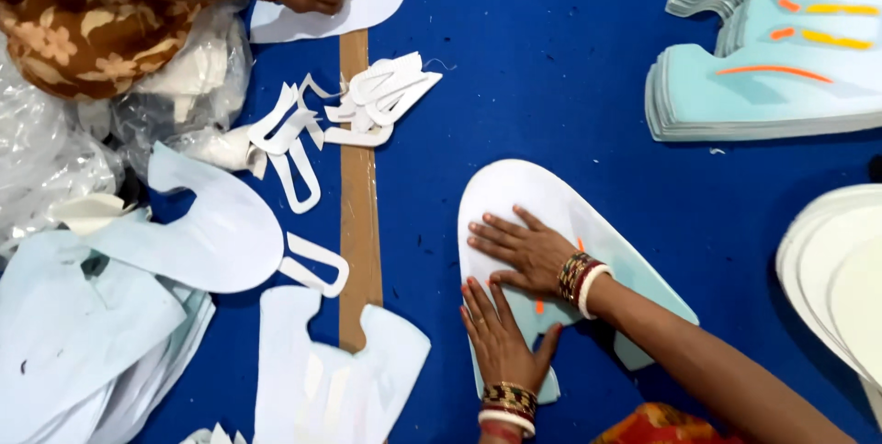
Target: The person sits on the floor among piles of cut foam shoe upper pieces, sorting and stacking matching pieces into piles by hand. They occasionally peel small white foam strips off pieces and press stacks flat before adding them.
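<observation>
At lower centre of the head view, the left hand [499,338] and right hand [522,249] are lying spread flat, gripping nothing, pressing a white rounded sheet [514,191] onto a pale blue cutout [648,283] on the blue worktop [551,85]. Uneven pressure could be shifting the layers out of register. No labels are showing; crumpled clear plastic wrap [55,150] is lying at left, and a stack of blue cutouts [763,85] with orange and yellow strips at upper right.
</observation>
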